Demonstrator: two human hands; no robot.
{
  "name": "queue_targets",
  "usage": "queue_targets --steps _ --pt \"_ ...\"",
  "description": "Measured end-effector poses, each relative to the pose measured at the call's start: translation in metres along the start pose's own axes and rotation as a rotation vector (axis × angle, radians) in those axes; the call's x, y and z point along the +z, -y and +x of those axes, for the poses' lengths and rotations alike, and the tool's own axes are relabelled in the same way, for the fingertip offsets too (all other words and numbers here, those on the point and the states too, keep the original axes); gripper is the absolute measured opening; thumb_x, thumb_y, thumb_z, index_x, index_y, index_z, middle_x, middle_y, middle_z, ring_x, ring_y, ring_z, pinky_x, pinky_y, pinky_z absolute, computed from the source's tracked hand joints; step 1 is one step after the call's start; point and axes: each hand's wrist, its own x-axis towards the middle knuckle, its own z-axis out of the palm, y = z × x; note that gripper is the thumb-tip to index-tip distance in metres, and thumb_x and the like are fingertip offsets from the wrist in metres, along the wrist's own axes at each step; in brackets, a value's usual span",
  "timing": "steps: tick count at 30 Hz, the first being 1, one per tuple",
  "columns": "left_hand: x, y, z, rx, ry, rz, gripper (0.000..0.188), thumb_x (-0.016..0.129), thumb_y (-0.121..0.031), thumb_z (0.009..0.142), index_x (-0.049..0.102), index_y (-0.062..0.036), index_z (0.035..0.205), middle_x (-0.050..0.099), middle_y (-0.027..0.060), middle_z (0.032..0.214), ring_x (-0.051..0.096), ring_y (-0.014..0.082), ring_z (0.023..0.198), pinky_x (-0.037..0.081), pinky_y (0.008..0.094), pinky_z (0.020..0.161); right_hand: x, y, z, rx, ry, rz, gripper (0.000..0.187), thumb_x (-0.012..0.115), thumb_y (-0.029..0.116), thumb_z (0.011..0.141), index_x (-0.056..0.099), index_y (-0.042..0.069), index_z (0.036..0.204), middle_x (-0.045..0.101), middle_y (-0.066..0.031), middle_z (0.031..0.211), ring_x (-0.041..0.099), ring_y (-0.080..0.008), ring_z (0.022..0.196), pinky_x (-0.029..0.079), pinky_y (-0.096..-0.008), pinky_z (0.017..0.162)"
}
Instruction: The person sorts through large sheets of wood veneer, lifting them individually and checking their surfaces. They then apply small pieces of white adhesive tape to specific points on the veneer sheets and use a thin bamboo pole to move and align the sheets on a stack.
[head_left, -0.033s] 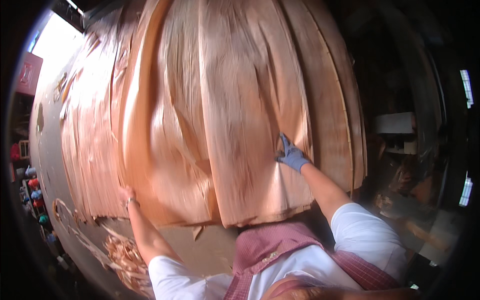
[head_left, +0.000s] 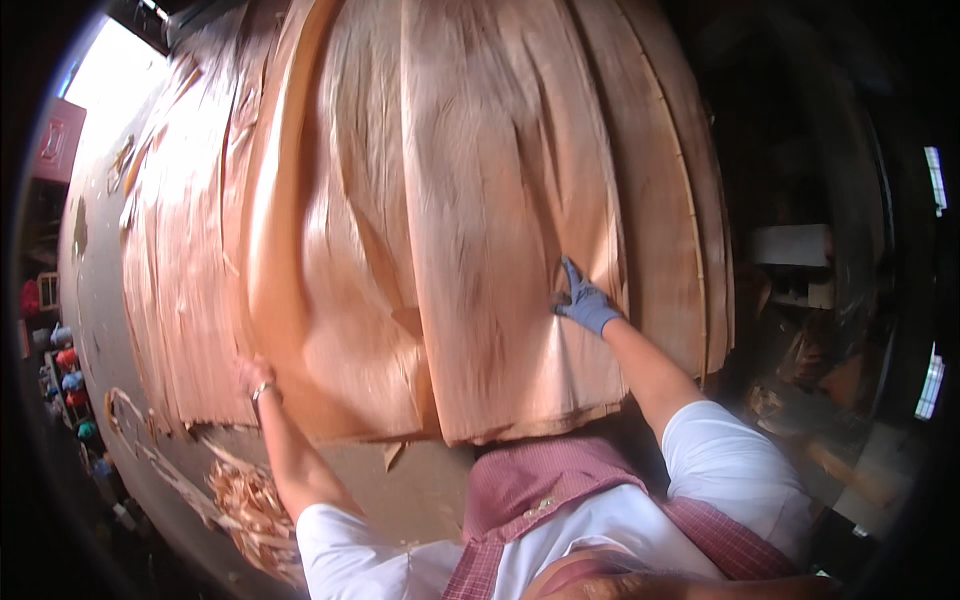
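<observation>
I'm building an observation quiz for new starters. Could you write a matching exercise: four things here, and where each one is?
Things
1. Blue-gloved right hand
2. Bare left hand with a shiny wristband
3. Heap of curled, tan wood strips
4. Checked, dull-red cloth apron

Places
A. At the picture's lower left, below the thin, wavy, tan wood sheets
B. Over the sheets, right of the picture's middle
C. Worn over a white, short-sleeved shirt
D. Over the sheets, left of the picture's middle

Pairs: 1-B, 2-D, 3-A, 4-C
</observation>
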Motion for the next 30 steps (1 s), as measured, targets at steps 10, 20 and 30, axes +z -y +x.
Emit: queue_targets --steps 10,20,30 --pt "-0.055 -0.317 -0.23 0.855 0.218 -1.133 0.039 0.069 -0.036 0.086 0.062 -0.0012 0.103 0.067 0.016 0.092 0.065 0.0285 0.083 0.052 0.0375 0.073 -0.042 -0.027 -0.033 0.065 -0.459 0.229 0.084 0.08 0.041 0.076 0.038 0.009 0.141 0.059 -0.0159 0.107 0.062 -0.0247 0.09 0.05 -0.0372 0.084" --pt "-0.059 -0.378 -0.201 0.701 0.455 -0.882 0.043 0.081 -0.037 0.071 0.069 -0.0016 0.092 0.07 0.0081 0.079 0.067 0.0204 0.073 0.052 0.0352 0.066 -0.044 -0.12 -0.018 0.247 -0.369 0.448 0.105 0.082 0.06 0.063 0.041 -0.004 0.137 0.051 -0.0239 0.132 0.05 -0.0321 0.123 0.043 -0.0384 0.1" --pt "-0.269 -0.48 -0.484 0.95 0.069 -0.438 0.026 0.056 -0.029 0.089 0.072 -0.0107 0.095 0.072 0.0141 0.091 0.071 0.0311 0.084 0.055 0.0418 0.067 -0.026 -0.176 0.009 0.11 -0.242 0.44 0.089 0.067 0.056 0.08 0.038 -0.001 0.142 0.046 -0.0238 0.141 0.044 -0.0344 0.13 0.039 -0.0402 0.106"
